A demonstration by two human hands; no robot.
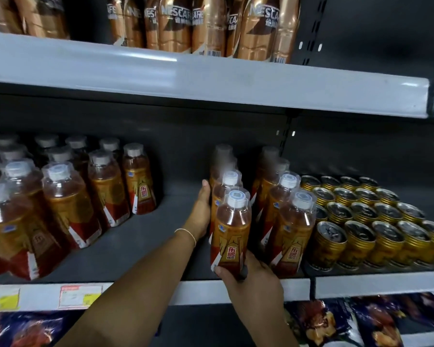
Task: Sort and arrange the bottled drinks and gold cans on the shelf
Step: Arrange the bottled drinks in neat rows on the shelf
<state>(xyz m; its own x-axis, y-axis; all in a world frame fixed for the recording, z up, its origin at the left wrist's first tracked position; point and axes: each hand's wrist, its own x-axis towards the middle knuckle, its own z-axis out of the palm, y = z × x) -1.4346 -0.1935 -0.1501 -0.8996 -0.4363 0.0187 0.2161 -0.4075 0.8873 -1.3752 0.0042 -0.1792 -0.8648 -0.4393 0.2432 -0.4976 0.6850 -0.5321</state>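
Dark grey metal store shelf (140,246): a person's right hand (248,281) grips the base of the front amber plastic drink bottle with a red-and-gold label (232,234) at the shelf's front edge. The left hand (201,211) lies flat, fingers straight, against the left side of the bottles lined up behind it. A second bottle row (286,221) stands just to the right, and ribbed gold cans (361,221) are packed beyond it.
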